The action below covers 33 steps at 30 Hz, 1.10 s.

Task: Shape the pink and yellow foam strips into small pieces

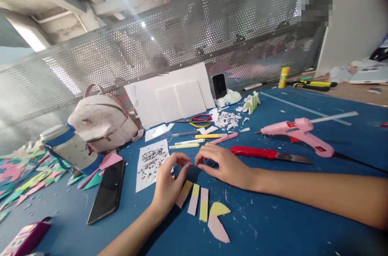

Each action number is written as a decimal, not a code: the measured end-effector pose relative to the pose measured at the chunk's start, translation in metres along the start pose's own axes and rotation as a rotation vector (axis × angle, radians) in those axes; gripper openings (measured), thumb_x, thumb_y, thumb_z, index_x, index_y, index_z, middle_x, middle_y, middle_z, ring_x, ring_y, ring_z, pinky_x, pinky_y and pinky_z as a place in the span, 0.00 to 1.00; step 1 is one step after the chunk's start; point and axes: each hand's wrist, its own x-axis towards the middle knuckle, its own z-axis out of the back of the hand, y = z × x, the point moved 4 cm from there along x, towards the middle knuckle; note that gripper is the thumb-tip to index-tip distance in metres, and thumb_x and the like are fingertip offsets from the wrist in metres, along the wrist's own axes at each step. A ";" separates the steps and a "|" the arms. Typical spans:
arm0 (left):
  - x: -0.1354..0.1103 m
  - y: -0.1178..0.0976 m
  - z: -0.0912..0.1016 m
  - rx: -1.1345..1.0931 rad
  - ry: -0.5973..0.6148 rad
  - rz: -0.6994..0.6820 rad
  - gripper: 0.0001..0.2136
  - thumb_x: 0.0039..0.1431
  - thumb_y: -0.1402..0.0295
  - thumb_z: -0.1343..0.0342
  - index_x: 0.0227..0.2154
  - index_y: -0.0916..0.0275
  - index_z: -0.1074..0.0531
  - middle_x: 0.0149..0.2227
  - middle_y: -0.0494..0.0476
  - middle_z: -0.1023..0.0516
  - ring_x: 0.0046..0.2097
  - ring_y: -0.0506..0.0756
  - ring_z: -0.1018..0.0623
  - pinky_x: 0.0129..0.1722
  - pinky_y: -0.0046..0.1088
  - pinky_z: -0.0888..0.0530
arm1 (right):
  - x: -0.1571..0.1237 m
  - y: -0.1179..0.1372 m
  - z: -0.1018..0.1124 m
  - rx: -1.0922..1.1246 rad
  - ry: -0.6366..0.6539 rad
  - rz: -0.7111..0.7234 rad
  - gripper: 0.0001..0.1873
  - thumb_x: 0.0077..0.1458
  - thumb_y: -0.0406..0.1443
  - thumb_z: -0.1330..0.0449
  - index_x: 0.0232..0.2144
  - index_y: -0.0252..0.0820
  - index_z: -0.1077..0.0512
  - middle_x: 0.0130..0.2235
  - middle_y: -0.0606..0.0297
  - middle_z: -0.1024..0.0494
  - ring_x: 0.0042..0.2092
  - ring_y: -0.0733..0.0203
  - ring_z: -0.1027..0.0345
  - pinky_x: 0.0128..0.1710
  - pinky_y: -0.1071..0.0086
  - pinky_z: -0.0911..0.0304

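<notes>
In the middle, 2 bare hands, the left hand (165, 185) and the right hand (228, 165), with fingers bent in and tips narrow, very near each other. Cannot tell if pinching something tiny.

Just below, on the blue table (266, 215), 3 short strips (193, 199) in a row, part pink and part yellow, the leftmost right beside the left hand. Next to the rightmost strip, 1 bent piece (218, 228), yellow on top and pink below.

Probably only part done: 3 strips and 1 bent piece seemingly cut already, but lying apart, not yet joined. Cannot tell how much is left.

Just past the hands, 5 pens (211, 136): 1 gray, 2 pale green, 1 yellow, 1 pink. To the left, 1 white sheet (142, 185) with too many specks (153, 159) to count. To the right, 1 red knife (254, 152).

Farther out, 1 pair of scissors (200, 120), 1 heap of white scraps (227, 120), 1 pink glue gun (298, 129), 1 glue stick (283, 77), 1 big phone (109, 189) lying flat, 1 small phone (219, 85) standing up, 1 cup (72, 149) and 1 bag (100, 114).
</notes>
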 end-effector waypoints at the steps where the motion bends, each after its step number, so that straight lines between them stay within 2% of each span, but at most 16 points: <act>1: 0.000 0.001 0.000 0.000 0.002 -0.002 0.05 0.61 0.75 0.45 0.37 0.59 0.28 0.33 0.51 0.23 0.36 0.53 0.23 0.39 0.28 0.29 | 0.000 -0.001 0.000 0.001 0.004 -0.004 0.03 0.63 0.32 0.42 0.38 0.44 0.28 0.38 0.65 0.24 0.43 0.58 0.33 0.43 0.66 0.40; 11: 0.000 -0.001 -0.002 0.022 0.039 -0.028 0.05 0.62 0.75 0.46 0.38 0.59 0.29 0.33 0.52 0.21 0.37 0.53 0.22 0.40 0.28 0.28 | 0.000 -0.002 0.000 0.008 0.016 -0.047 0.03 0.64 0.34 0.42 0.38 0.44 0.28 0.37 0.65 0.24 0.41 0.59 0.33 0.41 0.67 0.40; 14: 0.007 0.005 0.005 0.090 0.063 -0.038 0.07 0.64 0.75 0.47 0.42 0.58 0.30 0.37 0.54 0.20 0.40 0.55 0.22 0.43 0.32 0.28 | 0.000 -0.004 0.000 0.017 -0.002 -0.063 0.02 0.64 0.33 0.42 0.37 0.44 0.29 0.36 0.66 0.25 0.39 0.60 0.34 0.38 0.69 0.41; 16: 0.014 0.016 0.012 0.250 0.093 -0.044 0.11 0.63 0.76 0.48 0.45 0.57 0.30 0.42 0.55 0.20 0.44 0.57 0.23 0.48 0.37 0.31 | 0.000 -0.005 0.000 0.042 -0.018 -0.079 0.03 0.63 0.32 0.43 0.36 0.44 0.31 0.34 0.67 0.26 0.36 0.62 0.35 0.36 0.70 0.41; 18: 0.021 0.030 0.021 0.306 0.109 -0.018 0.11 0.61 0.77 0.47 0.43 0.56 0.28 0.42 0.55 0.19 0.44 0.59 0.23 0.47 0.39 0.31 | -0.001 -0.006 0.000 0.069 -0.026 -0.093 0.03 0.62 0.31 0.44 0.35 0.44 0.32 0.34 0.68 0.27 0.34 0.63 0.35 0.34 0.71 0.42; 23: 0.029 0.061 0.030 0.379 0.176 0.026 0.08 0.60 0.77 0.46 0.35 0.58 0.25 0.36 0.55 0.20 0.39 0.59 0.22 0.40 0.34 0.29 | -0.001 -0.006 0.001 0.092 -0.027 -0.104 0.04 0.62 0.31 0.44 0.34 0.44 0.33 0.33 0.69 0.27 0.34 0.64 0.36 0.34 0.71 0.42; 33: 0.028 0.060 0.027 0.426 0.203 0.044 0.05 0.59 0.73 0.43 0.31 0.58 0.24 0.36 0.54 0.21 0.42 0.59 0.23 0.42 0.34 0.31 | 0.001 -0.006 0.001 0.084 -0.032 -0.101 0.04 0.62 0.31 0.44 0.34 0.43 0.32 0.34 0.68 0.27 0.35 0.63 0.36 0.34 0.70 0.43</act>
